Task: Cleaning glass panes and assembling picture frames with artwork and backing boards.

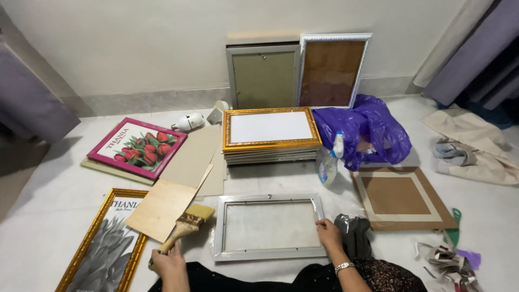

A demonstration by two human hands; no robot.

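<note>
A silver picture frame [268, 253] lies flat on the white floor in front of me, loosely wrapped in clear plastic. My right hand [328, 234] rests on its right edge, fingers touching the frame's side rail. My left hand [168, 263] grips the wooden handle of a wide paintbrush [189, 221], whose bristles point up and right, beside the frame's left edge. A thin plywood backing board [161, 208] lies under the brush.
A stack of frames topped by a gold one [268, 145] sits behind. A spray bottle [329, 163], purple plastic bag [373, 127], dark cloth [354, 232], brown backing board [400, 197], tulip frame [135, 147], gold frame [102, 246], and two frames against the wall [330, 70] surround me.
</note>
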